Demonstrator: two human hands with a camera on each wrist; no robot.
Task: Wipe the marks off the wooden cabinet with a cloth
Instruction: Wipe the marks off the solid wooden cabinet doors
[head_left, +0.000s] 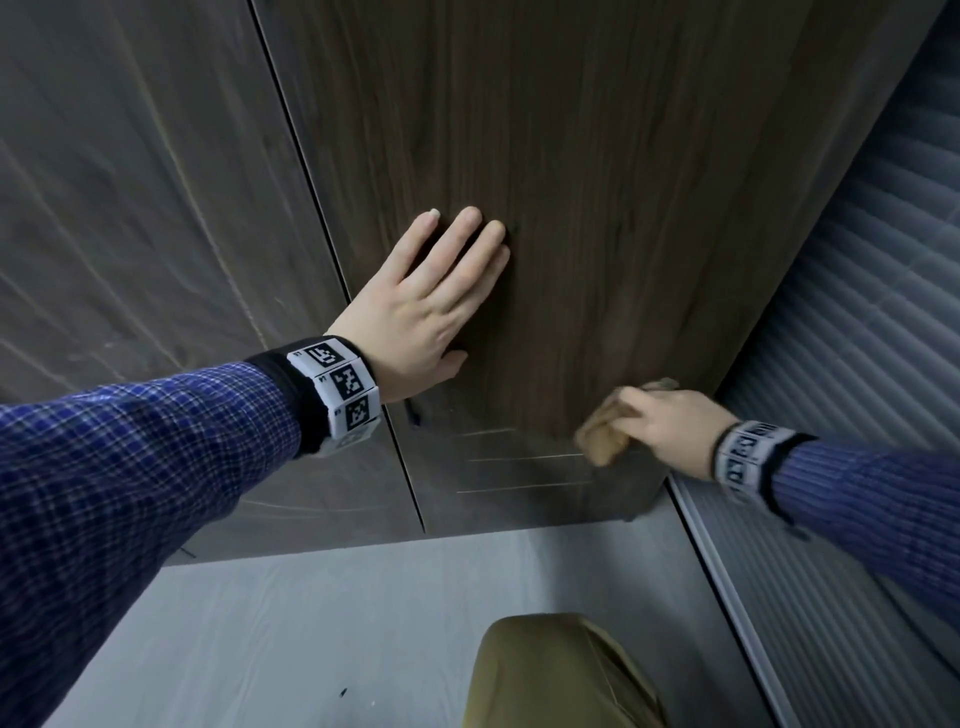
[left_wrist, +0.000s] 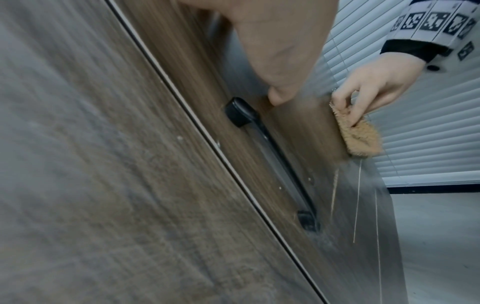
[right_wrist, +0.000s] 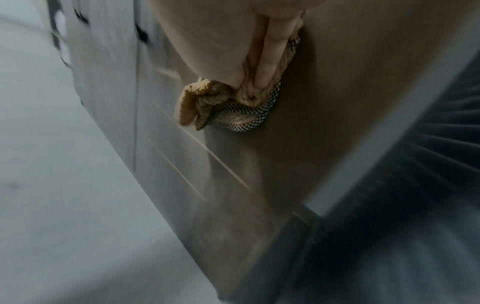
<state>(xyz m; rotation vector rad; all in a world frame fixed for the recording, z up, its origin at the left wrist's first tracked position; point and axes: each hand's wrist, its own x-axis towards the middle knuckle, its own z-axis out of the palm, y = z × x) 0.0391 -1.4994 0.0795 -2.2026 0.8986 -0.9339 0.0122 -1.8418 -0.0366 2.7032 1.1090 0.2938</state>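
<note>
The left hand (head_left: 421, 306) lies flat against the right-hand door of the wooden cabinet (head_left: 597, 182), fingers straight and close together, holding nothing; the palm presses the dark wood grain just right of the vertical gap between the two doors. In the left wrist view the thumb tip of this hand sits just above the upper end of the black bar handle (left_wrist: 270, 162), which runs down the door beside that gap. The right hand (head_left: 670, 426) is lower on the same door, near its right edge, with fingers curled round a bunched tan cloth (head_left: 605, 434) and pressing it against the wood. The right wrist view shows one finger laid along the folds of the cloth, whose underside carries a fine checked mesh layer; this view is blurred, so the exact number of fingers in contact with the cloth cannot be determined. The marks (head_left: 524, 460) appear as thin pale lines on the lower part of the door, directly left of and below the cloth; three such lines are visible in the head view. A slatted blind (head_left: 872, 291) stands just right of the cabinet. The grey floor (head_left: 311, 623) lies below, with one knee in olive trousers (head_left: 561, 675) at the bottom of the head view.
</note>
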